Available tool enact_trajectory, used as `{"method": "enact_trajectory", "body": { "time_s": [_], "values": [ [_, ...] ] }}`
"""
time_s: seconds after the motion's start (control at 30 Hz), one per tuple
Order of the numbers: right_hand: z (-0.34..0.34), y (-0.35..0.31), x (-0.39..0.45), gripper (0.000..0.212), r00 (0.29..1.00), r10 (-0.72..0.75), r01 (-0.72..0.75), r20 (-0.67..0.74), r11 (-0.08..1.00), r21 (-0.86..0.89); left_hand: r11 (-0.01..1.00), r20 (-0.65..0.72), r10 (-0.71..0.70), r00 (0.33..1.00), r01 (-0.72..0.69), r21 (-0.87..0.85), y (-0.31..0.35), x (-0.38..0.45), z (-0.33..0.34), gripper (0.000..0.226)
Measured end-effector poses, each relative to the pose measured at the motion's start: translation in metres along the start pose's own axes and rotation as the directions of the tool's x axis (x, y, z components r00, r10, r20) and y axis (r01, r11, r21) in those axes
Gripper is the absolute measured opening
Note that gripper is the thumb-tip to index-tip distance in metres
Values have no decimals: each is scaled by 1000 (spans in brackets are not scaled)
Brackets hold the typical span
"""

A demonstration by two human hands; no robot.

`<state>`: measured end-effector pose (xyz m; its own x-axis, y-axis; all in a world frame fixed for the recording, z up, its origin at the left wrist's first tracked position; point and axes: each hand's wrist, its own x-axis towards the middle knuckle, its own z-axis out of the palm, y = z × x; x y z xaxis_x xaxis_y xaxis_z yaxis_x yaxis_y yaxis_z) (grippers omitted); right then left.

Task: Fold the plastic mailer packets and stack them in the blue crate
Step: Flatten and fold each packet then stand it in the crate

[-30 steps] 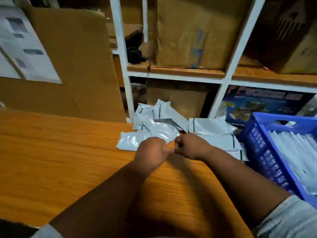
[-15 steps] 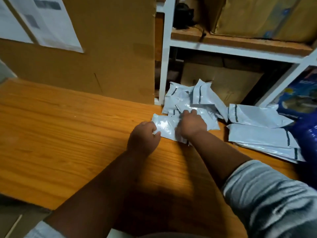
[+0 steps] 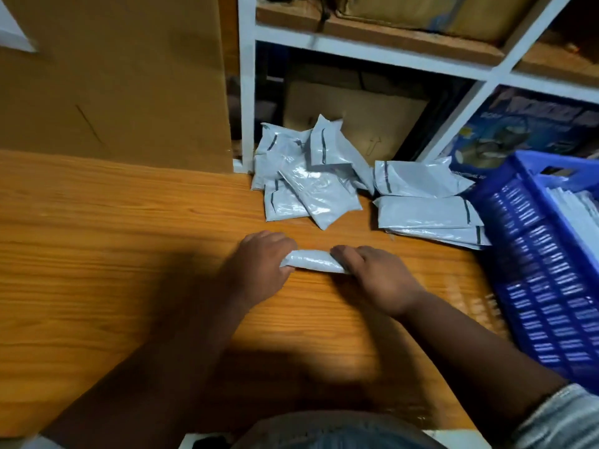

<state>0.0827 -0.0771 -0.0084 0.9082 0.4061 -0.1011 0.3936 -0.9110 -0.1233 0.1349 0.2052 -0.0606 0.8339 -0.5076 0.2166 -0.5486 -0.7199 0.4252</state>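
A narrow, folded grey mailer packet (image 3: 312, 260) lies across the wooden table (image 3: 113, 241) just in front of me. My left hand (image 3: 259, 264) grips its left end and my right hand (image 3: 376, 277) grips its right end, fingers curled over it. Behind it a loose heap of grey mailer packets (image 3: 308, 179) rests against the shelf foot. A second, flatter pile of packets (image 3: 428, 212) lies to its right. The blue crate (image 3: 534, 264) stands at the table's right edge, with white packets (image 3: 580, 215) stacked inside.
A white shelf frame (image 3: 246, 92) with cardboard boxes rises behind the table. A large cardboard sheet (image 3: 113, 76) leans at the back left. A blue printed box (image 3: 518, 124) sits on the low shelf behind the crate.
Both hands have drawn one packet out of the heap toward me and now hold it by its ends in a narrow fold. The camera has tilted down and the crate is back in view.
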Motion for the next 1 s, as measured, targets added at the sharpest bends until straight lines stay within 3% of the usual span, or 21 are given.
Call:
{"method": "enact_trajectory", "body": {
  "time_s": [0.07,0.23,0.37,0.47,0.57,0.67,0.73,0.83,1.0],
  "values": [
    [12,17,-32,67,999,-11,9,-36,999,-44,994,-4,112,994,-112,16,16,-11,13,41],
    [35,47,-110,67,990,-41,35,-133,998,-47,948,22,308,951,-309,73,74,-37,32,46],
    [57,68,-166,82,997,-17,16,-79,1000,-12,897,176,354,918,-387,214,107,-58,57,49],
    [65,82,-200,78,998,-42,43,-52,999,19,906,242,321,916,-371,204,125,-77,67,59],
    [50,80,-211,57,990,-34,49,-134,993,107,946,90,290,953,-300,122,149,-96,59,64],
    [35,59,-185,52,976,48,-11,-214,985,172,974,-14,192,981,-189,126,179,-87,57,67],
    [43,45,-155,57,981,54,-24,-184,987,161,962,82,71,994,-90,259,191,-71,68,73],
    [71,37,-135,64,998,47,-44,-52,998,50,882,252,-104,962,-28,471,205,-63,91,82],
    [82,41,-133,70,999,50,-51,16,996,70,873,274,-144,951,-9,488,204,-60,100,79]
  ]
}}
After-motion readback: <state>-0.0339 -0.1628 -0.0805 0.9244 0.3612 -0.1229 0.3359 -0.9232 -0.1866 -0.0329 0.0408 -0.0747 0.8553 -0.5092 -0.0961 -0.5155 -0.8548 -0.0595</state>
